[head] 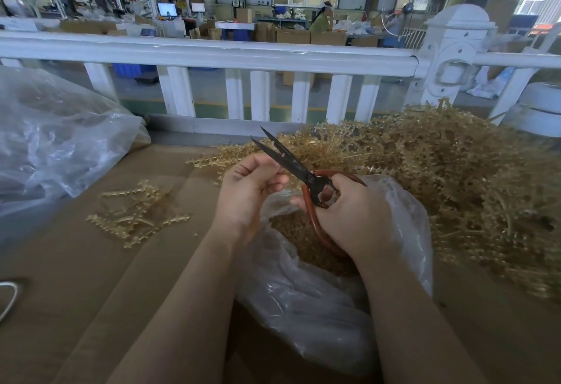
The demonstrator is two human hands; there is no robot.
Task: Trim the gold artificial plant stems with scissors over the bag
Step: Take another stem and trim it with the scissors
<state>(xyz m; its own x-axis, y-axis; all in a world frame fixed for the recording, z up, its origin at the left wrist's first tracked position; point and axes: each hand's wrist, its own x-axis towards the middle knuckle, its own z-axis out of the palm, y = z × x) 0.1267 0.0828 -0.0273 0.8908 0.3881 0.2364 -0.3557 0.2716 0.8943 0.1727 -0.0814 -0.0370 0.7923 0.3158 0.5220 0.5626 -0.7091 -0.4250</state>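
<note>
The right hand [352, 216] grips the red-brown handles of the scissors [299, 168], with the fingers curled through and around the loops, and the dark blades point up and away with their tips slightly apart. The left hand [250, 192] is just beside the blades, its fingers curled and the fingertips pressed together near the blade, as if pinching something small; what it holds is not clear to see. Both hands are above the open mouth of a clear plastic bag [328, 292], which contains small gold pieces. A big heap of gold stems [440, 171] lies on the right side of the cardboard surface [76, 292], touching the bag. A smaller group of stems [136, 216] lies to the left of the hands. Another large plastic bag [54, 138] rests at the far left, and a white railing [212, 53] stands behind the work surface.
</note>
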